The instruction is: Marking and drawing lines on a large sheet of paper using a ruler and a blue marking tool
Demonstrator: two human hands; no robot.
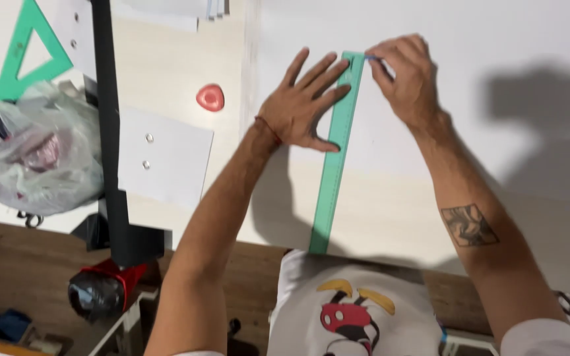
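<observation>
A long green ruler (335, 171) lies on a white sheet (470, 99) spread over the table, running from the near edge toward the far side. My left hand (305, 105) rests flat on the ruler's upper part, fingers spread, pressing it down. At the ruler's far end my right hand (404, 76) pinches a small blue marking tool (372, 59), with its tip against the ruler's right edge.
A red triangular chalk piece (210, 97) lies left of my hands. A green set square (28, 49) and a crumpled plastic bag (41, 155) sit at the far left. A black post (110, 125) stands by a white plate with screws (163, 155).
</observation>
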